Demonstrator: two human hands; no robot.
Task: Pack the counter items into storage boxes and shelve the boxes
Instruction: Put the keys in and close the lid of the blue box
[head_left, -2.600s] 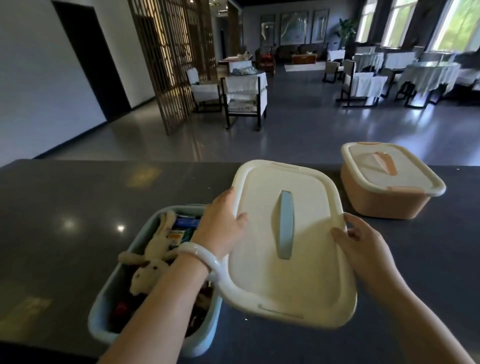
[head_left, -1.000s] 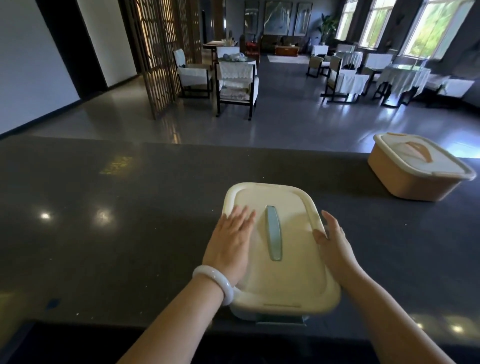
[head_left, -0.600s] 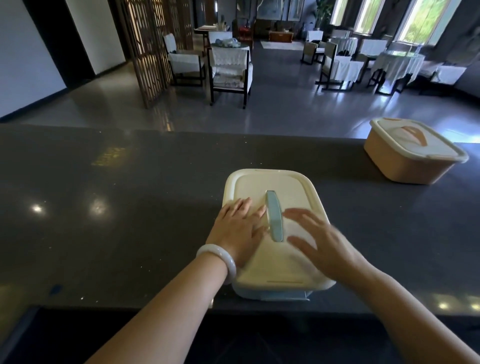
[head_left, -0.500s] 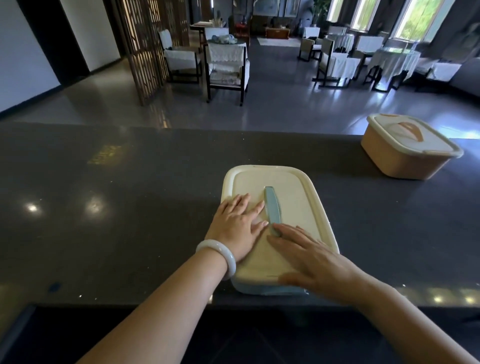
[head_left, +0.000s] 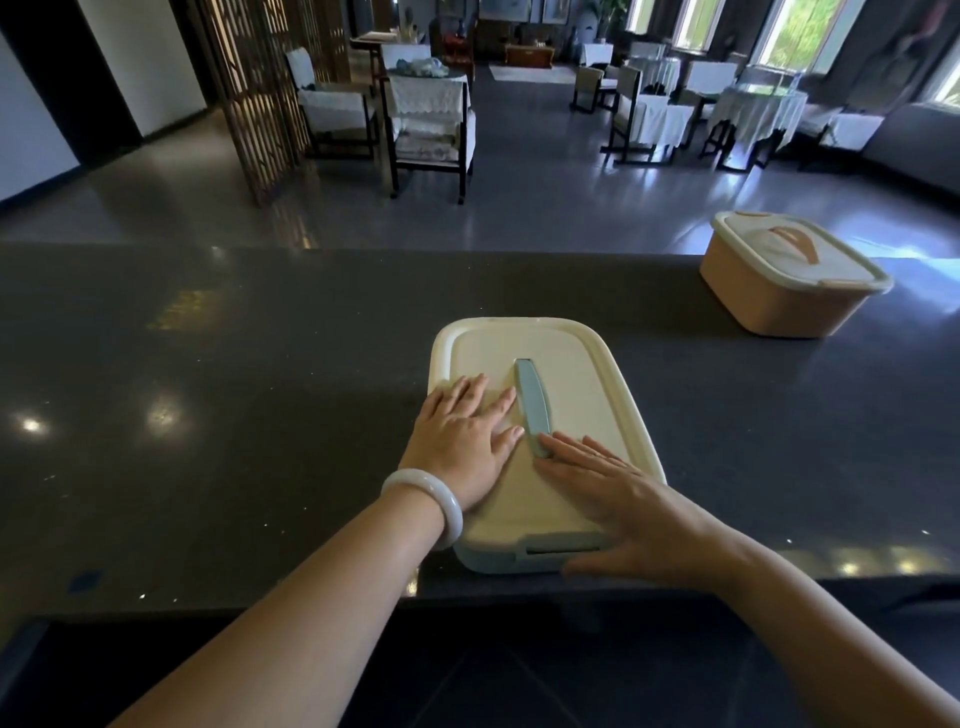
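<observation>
Now the blue storage box (head_left: 511, 556) sits at the near edge of the worktop (head_left: 234, 374), about midway along it, with its cream lid (head_left: 571, 384) seated on top. The left hand (head_left: 462, 441) lies flat on the lid's left half, fingers straight and released, pressing down beside the blue handle (head_left: 531, 405). The right hand (head_left: 628, 504) lies across the near right corner, fingers also straight, their tips touching the handle's near end. The box looks like stiff, smooth plastic; how heavy it is filled cannot be told. The handle running along the lid's middle is the likely place to lift, provided the lid has latched; otherwise both hands under the rim seems safer. The box's front wall stands almost at the near edge, so pulling it nearer risks tipping it off. An orange storage box (head_left: 779, 296), lidded, stands well apart by the far right edge, with open worktop between.
</observation>
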